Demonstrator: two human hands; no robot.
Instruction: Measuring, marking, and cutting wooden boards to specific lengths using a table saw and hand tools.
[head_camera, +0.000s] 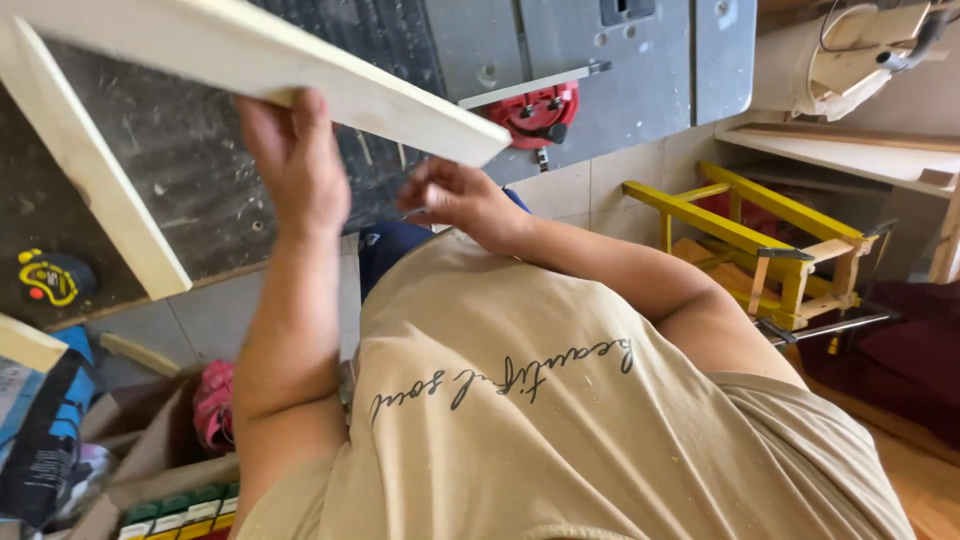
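The left hand (295, 160) grips the underside of a pale wooden frame (300, 70), raised above the dark counter (200, 190). The right hand (455, 195) is loosely curled just beneath the frame's end; whether it holds anything I cannot tell. Held by one hand near its middle, the frame could tip and knock the red-handled tool (535, 110) beside it.

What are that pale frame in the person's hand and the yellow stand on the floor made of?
The frame looks like bare, unfinished wood: pale, matte, faint grain. The left hand grips it. The yellow stand seems painted wood, bare at some ends.
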